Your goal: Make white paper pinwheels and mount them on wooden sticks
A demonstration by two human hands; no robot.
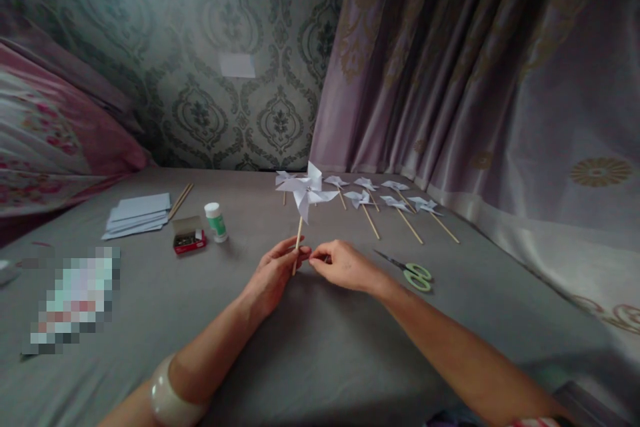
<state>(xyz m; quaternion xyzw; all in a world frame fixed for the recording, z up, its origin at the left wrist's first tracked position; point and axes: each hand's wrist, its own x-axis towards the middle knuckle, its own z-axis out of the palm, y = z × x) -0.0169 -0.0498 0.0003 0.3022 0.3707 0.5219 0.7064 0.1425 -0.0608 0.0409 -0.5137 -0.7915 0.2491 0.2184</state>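
Note:
A white paper pinwheel (309, 189) on a thin wooden stick (299, 233) stands nearly upright in front of me. My left hand (274, 273) is closed round the lower part of that stick. Close to its right, my right hand (345, 265) has thumb and fingers pinched together; whether anything small is between them is hidden. Its fingertips are right by those of my left hand, and I cannot tell if they touch. Scissors with green handles (419, 277) lie just right of my right hand.
Several finished pinwheels (361, 199) lie behind on the grey sheet (320, 360). To the left are a paper stack (137, 213), wooden sticks (181, 201), a small red box of metal pieces (189, 240) and an upright glue stick (216, 222). A blurred-out item (80, 297) lies further left.

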